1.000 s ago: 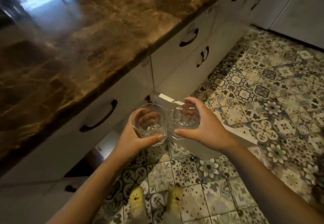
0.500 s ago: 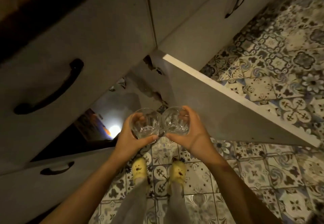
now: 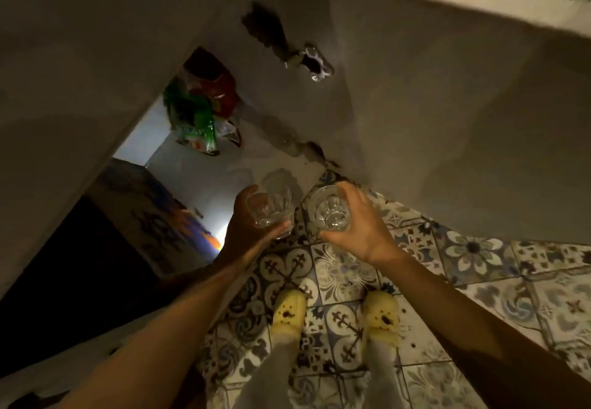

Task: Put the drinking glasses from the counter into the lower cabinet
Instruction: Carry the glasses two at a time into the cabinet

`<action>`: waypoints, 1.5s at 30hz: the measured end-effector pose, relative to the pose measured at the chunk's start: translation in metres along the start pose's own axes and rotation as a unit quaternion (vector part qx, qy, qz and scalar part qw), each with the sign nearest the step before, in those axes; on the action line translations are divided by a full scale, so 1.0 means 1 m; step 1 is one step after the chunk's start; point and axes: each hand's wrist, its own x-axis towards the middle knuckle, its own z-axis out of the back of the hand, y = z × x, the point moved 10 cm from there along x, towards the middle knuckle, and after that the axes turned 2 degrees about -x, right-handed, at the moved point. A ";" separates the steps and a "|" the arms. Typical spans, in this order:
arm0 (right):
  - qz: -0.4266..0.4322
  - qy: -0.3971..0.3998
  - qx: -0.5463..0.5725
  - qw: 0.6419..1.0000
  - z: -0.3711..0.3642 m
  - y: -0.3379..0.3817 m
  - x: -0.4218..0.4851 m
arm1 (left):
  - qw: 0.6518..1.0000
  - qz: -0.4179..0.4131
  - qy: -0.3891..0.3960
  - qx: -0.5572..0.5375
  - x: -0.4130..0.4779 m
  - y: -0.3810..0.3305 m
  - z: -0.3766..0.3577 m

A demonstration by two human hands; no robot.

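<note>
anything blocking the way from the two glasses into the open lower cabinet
Nothing visible blocks it. The cabinet door is swung open; the left glass is already at the shelf edge. Crumpled bags sit further back inside.

The open grey cabinet door [image 3: 447, 120] runs off the top and right edges. Deep inside the lower cabinet [image 3: 80, 264] the left part is black shadow, its contents unreadable. The crumpled green and red plastic bags [image 3: 201, 111] are too blurred to tell what they hold. Both forearms are cut off by the bottom edge, and the left hand [image 3: 246, 229] lies in shadow, its fingers partly behind its clear ribbed drinking glass [image 3: 270, 210].
</note>
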 end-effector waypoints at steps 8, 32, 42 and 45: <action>0.009 -0.052 -0.063 0.997 -0.073 -0.036 0.082 | 0.999 -0.014 -0.043 0.017 0.098 0.086 0.005; 0.086 -0.166 -0.082 0.979 -0.192 -0.103 0.280 | 0.988 -0.090 -0.076 0.100 0.332 0.189 -0.018; 0.026 -0.200 0.067 0.977 -0.197 -0.119 0.297 | 0.989 -0.085 -0.063 0.104 0.361 0.188 -0.016; -0.024 -0.180 0.024 0.983 -0.200 -0.134 0.296 | 0.990 -0.067 -0.056 0.107 0.364 0.192 -0.013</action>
